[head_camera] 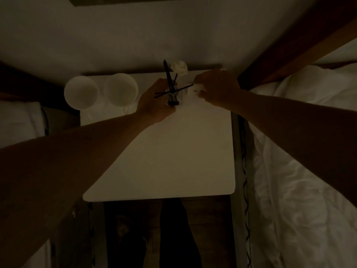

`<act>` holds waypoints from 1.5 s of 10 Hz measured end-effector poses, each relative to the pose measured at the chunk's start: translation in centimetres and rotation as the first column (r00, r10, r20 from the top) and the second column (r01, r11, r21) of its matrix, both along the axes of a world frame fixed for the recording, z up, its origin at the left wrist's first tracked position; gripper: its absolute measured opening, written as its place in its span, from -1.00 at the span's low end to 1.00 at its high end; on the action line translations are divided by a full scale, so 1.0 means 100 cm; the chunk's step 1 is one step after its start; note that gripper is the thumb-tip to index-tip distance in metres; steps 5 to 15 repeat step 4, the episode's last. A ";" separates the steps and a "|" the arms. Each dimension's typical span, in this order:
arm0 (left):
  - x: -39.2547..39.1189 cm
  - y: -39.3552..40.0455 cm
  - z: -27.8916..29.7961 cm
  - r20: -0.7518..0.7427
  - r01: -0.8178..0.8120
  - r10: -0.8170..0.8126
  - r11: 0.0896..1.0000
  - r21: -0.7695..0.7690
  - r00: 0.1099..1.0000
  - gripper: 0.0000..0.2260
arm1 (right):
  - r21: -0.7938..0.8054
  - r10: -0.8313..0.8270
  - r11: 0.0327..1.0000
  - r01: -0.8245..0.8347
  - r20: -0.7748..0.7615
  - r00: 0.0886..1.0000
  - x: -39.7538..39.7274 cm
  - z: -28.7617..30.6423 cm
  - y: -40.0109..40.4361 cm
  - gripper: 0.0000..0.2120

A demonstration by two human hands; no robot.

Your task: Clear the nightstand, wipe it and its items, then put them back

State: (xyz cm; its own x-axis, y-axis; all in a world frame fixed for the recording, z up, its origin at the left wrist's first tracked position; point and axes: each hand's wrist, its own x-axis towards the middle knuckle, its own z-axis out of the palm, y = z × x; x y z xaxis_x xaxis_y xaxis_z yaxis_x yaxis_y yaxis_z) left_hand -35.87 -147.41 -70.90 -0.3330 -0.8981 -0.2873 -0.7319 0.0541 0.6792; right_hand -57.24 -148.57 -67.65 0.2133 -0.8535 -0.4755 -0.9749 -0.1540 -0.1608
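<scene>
At the far edge of the white nightstand (173, 151), the left hand (154, 101) grips a reed diffuser (172, 93) with black sticks. The right hand (216, 88) pinches a white cloth (197, 89) just right of it. Two white lampshades (100, 91) stand far left; a white rose (180, 67) behind.

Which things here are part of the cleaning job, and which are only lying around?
Part of the job:
nightstand
reed diffuser, held by left hand
two white lamp shades
white rose
right hand, on something pale, unclear

Lying about:
bedding
cable
</scene>
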 end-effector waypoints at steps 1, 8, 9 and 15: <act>0.002 -0.001 -0.007 0.026 -0.034 0.035 0.999 -0.039 0.999 -0.49 | 0.013 0.042 0.999 -0.042 -0.033 0.999 0.001 0.001 -0.003 -0.58; 0.005 -0.006 -0.004 0.059 -0.005 0.003 0.999 0.043 0.998 -0.14 | 0.033 0.062 0.998 -0.061 -0.026 0.998 0.003 0.006 -0.002 -0.50; 0.005 -0.006 -0.004 0.059 -0.005 0.003 0.999 0.043 0.998 -0.14 | 0.033 0.062 0.998 -0.061 -0.026 0.998 0.003 0.006 -0.002 -0.50; 0.005 -0.006 -0.004 0.059 -0.005 0.003 0.999 0.043 0.998 -0.14 | 0.033 0.062 0.998 -0.061 -0.026 0.998 0.003 0.006 -0.002 -0.50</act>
